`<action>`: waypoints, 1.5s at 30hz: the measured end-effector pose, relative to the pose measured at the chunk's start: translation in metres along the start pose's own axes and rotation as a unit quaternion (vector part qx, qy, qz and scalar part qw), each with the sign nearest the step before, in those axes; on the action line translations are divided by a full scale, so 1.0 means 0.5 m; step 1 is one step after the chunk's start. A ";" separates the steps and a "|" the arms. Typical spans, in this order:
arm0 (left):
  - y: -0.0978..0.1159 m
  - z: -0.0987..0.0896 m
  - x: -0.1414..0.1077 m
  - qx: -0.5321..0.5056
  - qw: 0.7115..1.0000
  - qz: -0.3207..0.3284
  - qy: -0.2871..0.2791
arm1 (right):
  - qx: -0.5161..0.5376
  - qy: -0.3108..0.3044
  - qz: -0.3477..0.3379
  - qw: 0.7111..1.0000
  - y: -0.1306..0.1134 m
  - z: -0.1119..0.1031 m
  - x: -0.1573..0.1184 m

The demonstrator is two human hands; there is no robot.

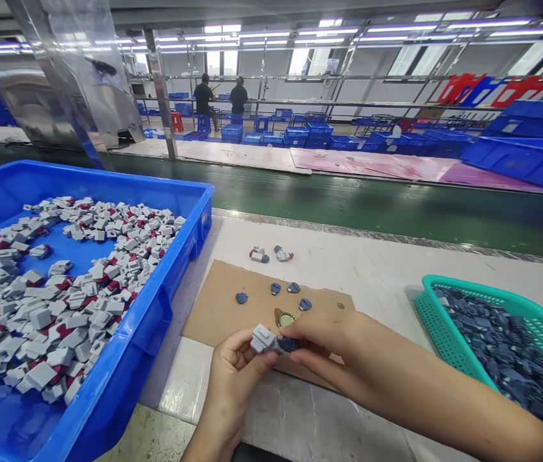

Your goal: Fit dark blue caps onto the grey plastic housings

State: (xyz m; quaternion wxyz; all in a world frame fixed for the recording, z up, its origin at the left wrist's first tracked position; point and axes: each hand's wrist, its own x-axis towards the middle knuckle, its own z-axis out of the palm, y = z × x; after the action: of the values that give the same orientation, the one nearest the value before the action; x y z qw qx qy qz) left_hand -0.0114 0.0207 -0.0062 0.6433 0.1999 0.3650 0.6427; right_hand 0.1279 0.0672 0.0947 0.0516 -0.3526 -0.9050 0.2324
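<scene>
My left hand (240, 366) pinches a light grey plastic block (263, 338) between thumb and fingers, above the near edge of a brown cardboard sheet (223, 289). At its right side, my right hand (317, 340) grips a small dark blue plastic piece (288, 344) against the block; whether the two are joined I cannot tell. Just beyond the fingers a bottle cap (285, 319) lies on the cardboard. Several loose dark blue pieces (305, 304) are scattered behind it. Farther back, two grey, red and dark blue assemblies (258, 255) rest on the white tabletop (372, 269).
On the left stands a large blue bin (156, 321) of grey and red parts. A green basket (454, 346) full of dark blue pieces is at the right. Beyond the table runs a green conveyor belt (329, 208). Two people (239, 99) are in the background.
</scene>
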 end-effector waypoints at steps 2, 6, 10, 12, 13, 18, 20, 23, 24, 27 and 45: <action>0.000 -0.002 0.001 0.015 1.000 0.001 -0.020 | -0.032 -0.031 0.009 0.999 -0.003 -0.011 0.005; 0.001 -0.004 0.003 0.031 0.999 0.009 -0.034 | -0.080 -0.052 0.003 0.995 -0.007 -0.020 0.016; 0.000 -0.004 0.004 0.034 0.999 0.010 -0.025 | -0.081 -0.052 -0.003 0.995 -0.003 -0.017 0.020; -0.001 -0.004 0.004 0.036 0.999 0.009 -0.024 | -0.072 -0.051 -0.010 0.996 0.001 -0.015 0.022; -0.001 -0.004 0.004 0.036 0.999 0.008 -0.024 | -0.067 -0.050 -0.014 0.996 0.002 -0.015 0.022; 0.004 -0.007 0.002 0.000 1.000 -0.010 -0.024 | -0.021 0.003 -0.079 0.997 0.010 -0.012 0.024; 0.006 -0.011 0.000 -0.039 0.999 -0.028 -0.014 | -0.045 0.058 -0.109 0.991 0.018 0.002 0.024; 0.007 -0.019 0.000 -0.115 0.992 -0.053 0.006 | -0.126 0.150 -0.128 0.972 0.032 0.041 0.031; 0.006 -0.021 0.000 -0.138 0.989 -0.060 0.004 | -0.141 0.163 -0.129 0.968 0.034 0.056 0.036; 0.005 -0.024 0.002 -0.184 0.980 -0.073 -0.026 | -0.141 0.184 -0.126 0.964 0.036 0.099 0.054; 0.003 -0.022 0.003 -0.218 0.970 -0.086 -0.066 | -0.143 0.319 -0.189 0.918 0.043 0.125 0.098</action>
State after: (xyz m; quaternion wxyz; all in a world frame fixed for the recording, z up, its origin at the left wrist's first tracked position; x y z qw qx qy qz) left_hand -0.0206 0.0201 -0.0124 0.7468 0.0644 0.1883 0.6345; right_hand 0.0887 0.0894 0.0259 0.3291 -0.2337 -0.9141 -0.0386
